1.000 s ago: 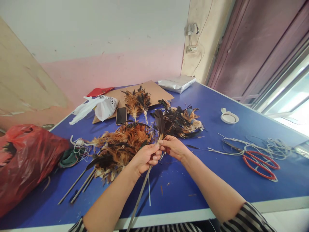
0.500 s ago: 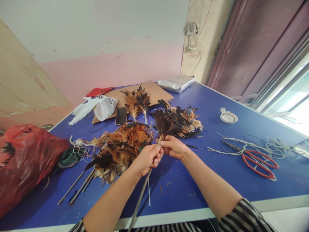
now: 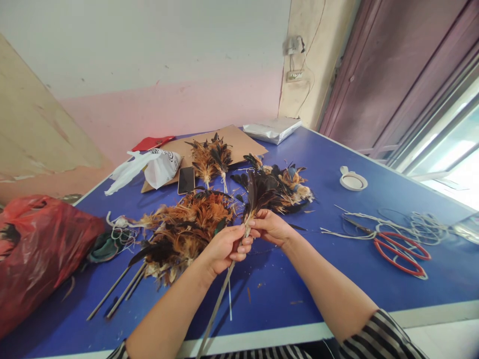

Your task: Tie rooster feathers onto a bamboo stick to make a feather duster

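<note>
Dark feathers [image 3: 257, 192] stand fanned at the top of a thin stick [image 3: 217, 311], which slants down toward the table's front edge. My left hand [image 3: 228, 245] is closed round the stick just below the feathers. Pressed against the quill ends from the right is my right hand [image 3: 270, 227], its thumb and fingers pinched on the feathers. A white string end [image 3: 230, 299] hangs below my left hand. To the left lies a heap of brown and black feathers [image 3: 187, 224] with several sticks [image 3: 125, 291] poking out.
Behind are a feather pile [image 3: 286, 187], two tied feather bunches [image 3: 211, 157], a phone [image 3: 186, 180] and cardboard [image 3: 239, 142]. Red-handled scissors [image 3: 402, 253] and tangled string [image 3: 426, 227] lie right, near a small white dish [image 3: 354, 180]. A red plastic bag [image 3: 48, 254] stands left.
The fingers have shifted slightly where the feathers meet the stick, and the feather fan has turned narrower. Both hands keep their hold. The view has moved a little.
</note>
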`<state>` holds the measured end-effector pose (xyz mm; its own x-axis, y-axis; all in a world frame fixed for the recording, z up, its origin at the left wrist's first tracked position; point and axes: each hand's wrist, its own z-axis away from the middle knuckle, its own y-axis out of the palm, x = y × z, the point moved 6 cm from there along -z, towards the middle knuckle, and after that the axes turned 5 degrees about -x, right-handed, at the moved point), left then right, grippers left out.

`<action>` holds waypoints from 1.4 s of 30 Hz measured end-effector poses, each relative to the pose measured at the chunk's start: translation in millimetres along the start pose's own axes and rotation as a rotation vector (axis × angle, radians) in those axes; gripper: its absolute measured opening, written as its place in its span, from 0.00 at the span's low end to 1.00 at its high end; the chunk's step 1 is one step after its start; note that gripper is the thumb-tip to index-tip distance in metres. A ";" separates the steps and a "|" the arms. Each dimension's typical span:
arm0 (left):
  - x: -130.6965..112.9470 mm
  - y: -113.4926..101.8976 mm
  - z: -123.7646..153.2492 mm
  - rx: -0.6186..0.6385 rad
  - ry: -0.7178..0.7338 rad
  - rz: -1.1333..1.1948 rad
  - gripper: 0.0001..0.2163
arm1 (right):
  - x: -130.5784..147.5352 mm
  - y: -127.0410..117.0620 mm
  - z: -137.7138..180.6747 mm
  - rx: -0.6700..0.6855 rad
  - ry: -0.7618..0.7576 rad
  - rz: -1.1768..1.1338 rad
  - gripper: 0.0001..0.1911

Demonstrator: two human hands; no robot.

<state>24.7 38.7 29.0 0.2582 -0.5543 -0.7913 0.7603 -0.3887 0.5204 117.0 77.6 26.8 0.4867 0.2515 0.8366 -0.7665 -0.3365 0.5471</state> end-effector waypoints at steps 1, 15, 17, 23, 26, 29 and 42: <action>1.2 0.2 0.0 0.026 -0.031 0.026 0.12 | 0.3 0.3 0.3 0.004 -0.002 0.009 0.09; 4.6 1.8 -0.9 -0.035 -0.041 -0.010 0.11 | -0.7 -2.0 0.2 -0.097 0.002 0.154 0.12; 3.0 -1.6 -0.6 -0.133 0.006 -0.098 0.12 | 1.4 0.1 0.5 -0.107 -0.024 0.247 0.12; 2.1 -2.0 0.3 -0.182 0.039 -0.172 0.14 | 2.0 3.8 0.8 -0.086 -0.049 0.302 0.13; 1.9 -1.4 0.3 -0.172 0.032 -0.164 0.13 | -0.6 3.1 -0.4 -0.071 -0.049 0.261 0.13; 2.2 -1.5 0.0 -0.155 0.018 -0.123 0.13 | -1.3 2.7 -0.3 -0.053 -0.043 0.232 0.12; 2.0 -1.0 -3.4 -0.071 -0.024 0.012 0.10 | -2.1 -1.2 -2.1 -0.114 -0.034 0.183 0.13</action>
<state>26.4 40.4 25.8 0.2538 -0.5761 -0.7770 0.7978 -0.3296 0.5049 116.0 79.3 24.3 0.3471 0.1637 0.9234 -0.8850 -0.2687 0.3803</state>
